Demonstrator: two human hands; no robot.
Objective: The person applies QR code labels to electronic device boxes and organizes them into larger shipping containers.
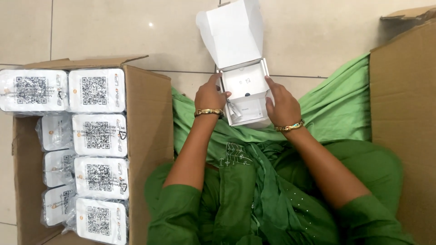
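Looking down, we see the tiled floor (113,31) spread pale beneath us, with our green clothing (272,190) filling the lower middle of the view. At our right stands a tall cardboard carton (404,113), its side wall close to our knee. At our left lies an open cardboard box (150,118), flaps out, packed with white flat packs (97,136) in clear wrap, each printed with a square black code pattern, stacked in two columns.

Between our hands, above our lap and over the floor, we hold a small white box (245,93) with its hinged lid (234,31) thrown back and standing up away from us. Inside sits a white tray with a dark spot near its middle.

Our left hand (210,96) grips the box's left edge, fingers curled about it, a gold bangle (209,111) at the wrist. Our right hand (282,106) clasps the right edge, fingertips on the rim, a gold bracelet (290,127) on that wrist.
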